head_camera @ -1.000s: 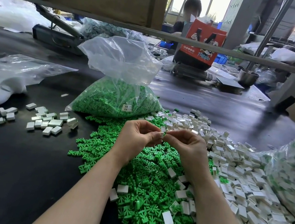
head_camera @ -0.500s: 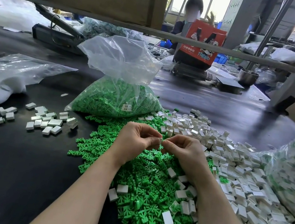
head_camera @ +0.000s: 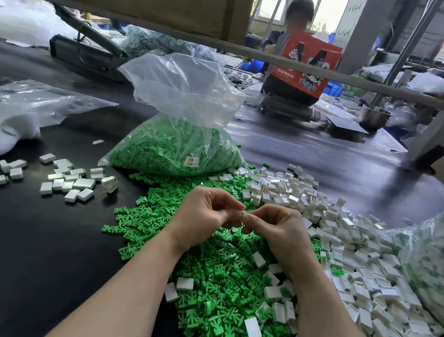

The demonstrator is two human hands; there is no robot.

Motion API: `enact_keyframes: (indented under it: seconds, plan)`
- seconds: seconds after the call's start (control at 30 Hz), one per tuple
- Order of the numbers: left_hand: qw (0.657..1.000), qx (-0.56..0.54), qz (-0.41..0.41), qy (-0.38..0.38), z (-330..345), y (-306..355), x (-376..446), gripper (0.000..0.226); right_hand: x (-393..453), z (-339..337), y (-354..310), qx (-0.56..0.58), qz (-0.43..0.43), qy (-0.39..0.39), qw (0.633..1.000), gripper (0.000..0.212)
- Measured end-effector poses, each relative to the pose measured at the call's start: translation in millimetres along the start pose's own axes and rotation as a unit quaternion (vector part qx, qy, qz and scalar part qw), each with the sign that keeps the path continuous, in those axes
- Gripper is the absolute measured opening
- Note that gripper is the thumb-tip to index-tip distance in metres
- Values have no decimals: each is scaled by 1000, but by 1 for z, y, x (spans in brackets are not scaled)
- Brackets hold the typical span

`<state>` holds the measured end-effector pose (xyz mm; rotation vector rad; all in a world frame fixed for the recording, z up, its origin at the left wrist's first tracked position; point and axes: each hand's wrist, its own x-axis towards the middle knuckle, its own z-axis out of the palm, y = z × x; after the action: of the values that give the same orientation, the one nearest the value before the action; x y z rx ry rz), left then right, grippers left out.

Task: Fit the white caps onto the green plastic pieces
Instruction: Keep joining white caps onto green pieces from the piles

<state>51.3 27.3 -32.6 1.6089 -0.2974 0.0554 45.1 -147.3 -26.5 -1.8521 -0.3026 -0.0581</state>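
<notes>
A cap [head_camera: 242,213] was pinched between the left hand [head_camera: 205,216] and right hand [head_camera: 278,227], apparently being pressed onto a hidden green piece; firm seating seemed needed next.

The bag [head_camera: 177,146] stands behind the pieces [head_camera: 214,278]; caps [head_camera: 362,250] lie to their right.

Bare dark table [head_camera: 10,250] open at left, green pieces [head_camera: 214,278] underneath, white caps [head_camera: 362,250] heaped right (bulging bag [head_camera: 178,143] blocks ahead)

Glossy clear plastic bag [head_camera: 186,94], crinkled
</notes>
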Motion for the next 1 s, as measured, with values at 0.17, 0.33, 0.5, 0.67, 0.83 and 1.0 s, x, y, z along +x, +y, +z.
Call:
enact_keyframes:
  seconds: [0.17,0.33,0.5,0.67,0.83,1.0]
  plan:
    - [1000,-12,9,6,1,2,1,16,1,2,2,43,-14,16,999,3]
    - [1000,-14,17,-4,1,7,3,13,3,3,2,64,-26,28,997,10]
    - [999,20,34,17,2,9,6,8,3,3,-2,114,-22,45,992,28]
    - [999,6,25,20,7,13,6,11,3,4,-4,170,26,22,985,40]
    - [999,12,29,27,12,17,5,12,1,5,-7,141,41,-23,989,51]
    - [999,18,24,18,15,19,5,9,1,5,-8,145,45,-51,987,46]
